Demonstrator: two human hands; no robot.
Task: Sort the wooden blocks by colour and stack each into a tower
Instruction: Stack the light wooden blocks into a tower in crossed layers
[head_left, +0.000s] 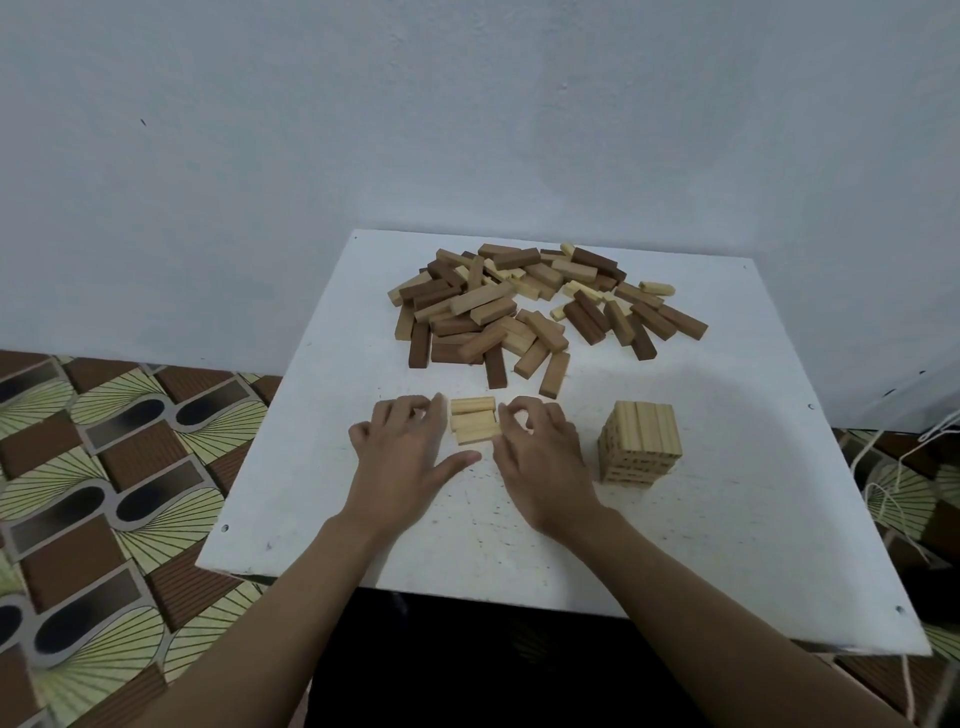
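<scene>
Here, in the head view, a white table (727, 519) is standing against a pale wall (467, 130), with a patterned floor covering (104, 493) showing on its left.

A loose heap of wooden blocks (519, 312), dark brown, mid brown and pale mixed together, is lying on the far half of the table. A pale tower (639, 441) is standing upright on the near right part, well apart from the heap, with its top layer of blocks running away from the camera.

Three pale blocks (474, 420) are lying flat, side by side, near the table's middle, between the two hands. The left hand (402, 452) is resting just beside their left ends, its fingers loosely bent, its thumb stretched out wide, holding nothing. The right hand (543, 457) is sitting against their right ends with its fingers curled. It is touching the blocks, but I cannot tell whether it is pinching one.

Thin white cords (883, 467) are hanging past the table's right edge.
</scene>
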